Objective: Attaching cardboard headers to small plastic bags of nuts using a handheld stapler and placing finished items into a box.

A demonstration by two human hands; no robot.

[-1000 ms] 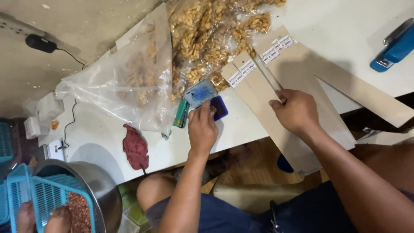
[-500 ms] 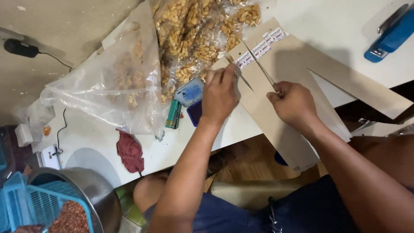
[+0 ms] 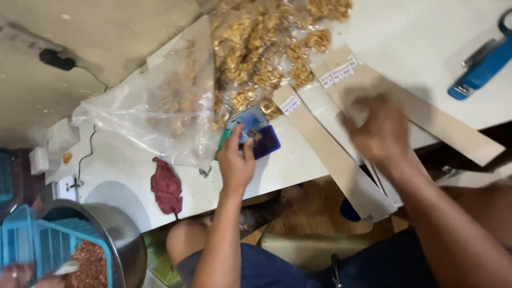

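Left hand (image 3: pixel 236 162) grip pinching blue packet (image 3: pixel 250 121) at fingertips; right hand (image 3: pixel 376 130) blurred over cardboard strips (image 3: pixel 330 154), grip unclear.

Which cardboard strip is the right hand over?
The right hand is over the upper-right cardboard strip; the other labelled strip lies left of it, uncovered.

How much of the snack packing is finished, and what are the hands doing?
Done: small filled snack bags lie heaped on the white table. In hand: the left hand touches a small blue packet; the blurred right hand is over long card strips. Left: a big clear bag holds loose snacks.
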